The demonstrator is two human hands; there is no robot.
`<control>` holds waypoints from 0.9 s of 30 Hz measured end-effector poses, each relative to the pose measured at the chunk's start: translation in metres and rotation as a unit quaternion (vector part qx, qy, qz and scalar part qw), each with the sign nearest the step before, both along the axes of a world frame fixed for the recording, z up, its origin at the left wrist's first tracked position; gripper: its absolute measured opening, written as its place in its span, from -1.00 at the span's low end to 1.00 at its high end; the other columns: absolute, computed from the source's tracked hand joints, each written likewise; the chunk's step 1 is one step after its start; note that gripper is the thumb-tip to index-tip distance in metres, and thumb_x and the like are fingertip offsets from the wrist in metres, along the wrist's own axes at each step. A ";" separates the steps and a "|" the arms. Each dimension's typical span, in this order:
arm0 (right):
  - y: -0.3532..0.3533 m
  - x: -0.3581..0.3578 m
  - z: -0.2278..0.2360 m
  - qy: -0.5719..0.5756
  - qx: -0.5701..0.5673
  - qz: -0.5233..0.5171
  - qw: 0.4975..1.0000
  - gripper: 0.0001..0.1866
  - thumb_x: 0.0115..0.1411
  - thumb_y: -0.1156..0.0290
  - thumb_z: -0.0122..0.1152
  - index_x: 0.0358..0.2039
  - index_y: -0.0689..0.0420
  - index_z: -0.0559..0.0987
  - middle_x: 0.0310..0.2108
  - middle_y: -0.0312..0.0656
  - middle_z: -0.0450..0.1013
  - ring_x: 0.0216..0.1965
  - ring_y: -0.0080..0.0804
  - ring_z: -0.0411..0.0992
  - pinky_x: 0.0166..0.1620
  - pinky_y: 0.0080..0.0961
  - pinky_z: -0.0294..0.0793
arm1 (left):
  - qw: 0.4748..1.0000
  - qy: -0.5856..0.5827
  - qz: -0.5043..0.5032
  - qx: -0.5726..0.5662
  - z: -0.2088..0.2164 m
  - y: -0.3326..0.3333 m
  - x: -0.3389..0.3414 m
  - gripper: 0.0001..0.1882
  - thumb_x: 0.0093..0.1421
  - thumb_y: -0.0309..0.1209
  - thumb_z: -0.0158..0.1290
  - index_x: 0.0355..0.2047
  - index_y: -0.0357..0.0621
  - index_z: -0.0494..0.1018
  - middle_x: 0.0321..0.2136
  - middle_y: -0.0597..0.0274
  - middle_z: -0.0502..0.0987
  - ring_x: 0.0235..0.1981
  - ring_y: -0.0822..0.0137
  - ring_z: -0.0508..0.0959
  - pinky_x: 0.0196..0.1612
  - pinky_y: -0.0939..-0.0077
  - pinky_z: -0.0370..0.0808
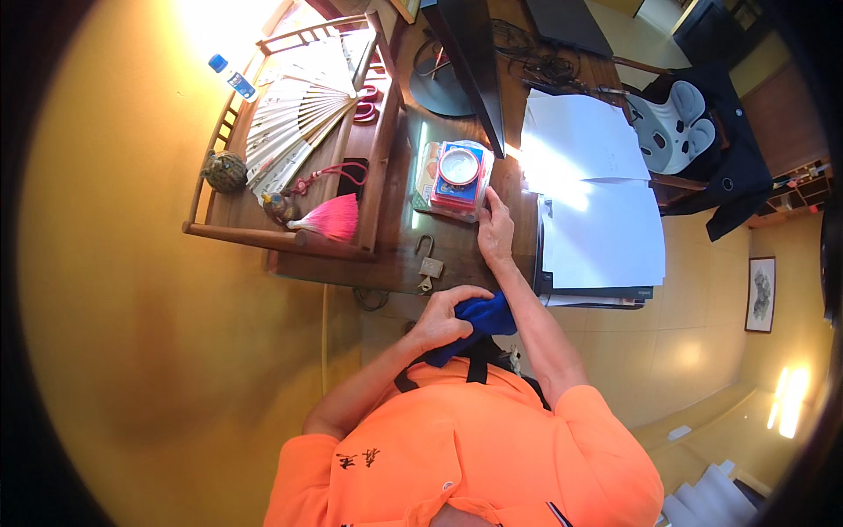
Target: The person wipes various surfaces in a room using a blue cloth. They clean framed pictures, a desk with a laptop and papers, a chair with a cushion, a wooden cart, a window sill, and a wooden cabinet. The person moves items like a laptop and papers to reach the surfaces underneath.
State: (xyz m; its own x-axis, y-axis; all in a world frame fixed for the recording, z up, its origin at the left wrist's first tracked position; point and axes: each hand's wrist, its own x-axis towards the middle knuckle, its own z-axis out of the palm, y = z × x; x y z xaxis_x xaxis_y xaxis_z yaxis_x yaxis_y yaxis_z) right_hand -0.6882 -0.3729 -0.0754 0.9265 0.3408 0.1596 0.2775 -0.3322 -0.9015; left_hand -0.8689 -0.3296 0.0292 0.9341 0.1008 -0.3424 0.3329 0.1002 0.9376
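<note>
My left hand [442, 320] is closed on a blue cloth [483, 314] in front of my body, below the desk's front edge. Ahead, my right hand [497, 232] reaches over the desk, fingers stretched out at the near right corner of a small stack of boxes [443, 200]. Whether the fingertips press on the stack is hard to tell. A round white dish with a red rim [459, 166] sits on top of the stack. Left of my right hand lies a padlock [430, 267] with its shackle up and a key-like piece [425, 285] at its lower end.
A wooden tray shelf [290, 235] at left holds a spread fan [303, 114], a pink tassel [329, 220] and small figures. A monitor [474, 66] stands behind the stack. White papers [606, 228] lie on a black device at right. A chair with a dark jacket [729, 167] is beyond.
</note>
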 end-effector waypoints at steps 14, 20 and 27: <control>-0.041 -0.021 0.057 0.078 0.045 0.033 0.995 -0.56 0.28 0.40 0.04 0.16 0.24 0.39 0.04 0.00 0.45 0.04 -0.25 0.44 0.11 -0.40 0.37 | 0.990 0.036 0.086 -0.108 0.008 -0.012 -0.030 -0.41 -0.24 -0.69 -0.02 -0.08 -0.24 0.53 -0.27 0.18 0.58 -0.28 0.41 0.56 -0.20 0.55 0.51; -0.127 -0.106 0.128 0.141 0.021 0.156 0.977 -0.26 0.19 0.18 0.27 0.30 0.16 0.21 0.17 -0.05 0.27 0.17 -0.27 0.29 0.13 -0.39 0.34 | 0.959 -0.051 0.257 -0.105 0.025 -0.022 -0.029 -0.34 -0.22 -0.73 -0.01 0.02 -0.24 0.45 -0.16 0.18 0.54 -0.15 0.37 0.56 -0.07 0.51 0.51; -0.107 -0.098 0.109 0.422 0.249 0.120 0.863 -0.16 0.04 0.37 0.40 0.30 0.18 0.20 0.11 -0.13 0.34 0.08 -0.39 0.34 0.14 -0.46 0.33 | 0.981 -0.167 0.089 0.040 -0.003 -0.038 -0.012 -0.32 -0.03 -0.53 0.11 0.19 -0.18 0.30 0.19 0.05 0.32 0.20 0.23 0.34 0.18 0.39 0.31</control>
